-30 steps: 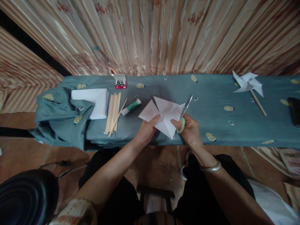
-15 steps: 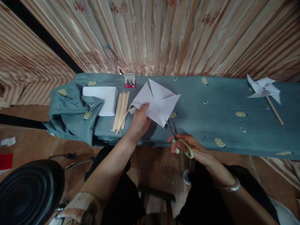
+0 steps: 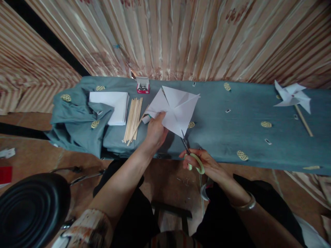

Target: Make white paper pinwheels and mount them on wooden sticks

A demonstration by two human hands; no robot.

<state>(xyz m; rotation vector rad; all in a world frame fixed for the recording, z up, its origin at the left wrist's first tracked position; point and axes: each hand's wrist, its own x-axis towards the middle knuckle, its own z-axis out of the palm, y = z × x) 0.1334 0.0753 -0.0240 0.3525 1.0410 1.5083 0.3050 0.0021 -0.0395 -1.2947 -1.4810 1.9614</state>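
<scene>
Head view: metal-bladed scissors (image 3: 187, 149) touch square paper (image 3: 178, 115).

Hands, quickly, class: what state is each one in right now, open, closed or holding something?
Left hand: closed, holding the white paper.
Right hand: closed, holding the scissors, their tips at the paper's near corner.

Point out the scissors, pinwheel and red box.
Scissors (image 3: 185, 145): head view, on the blades.
Pinwheel (image 3: 293, 95): head view, on the center of the paper vanes.
Red box (image 3: 143, 92): head view, on the front wall.
</scene>
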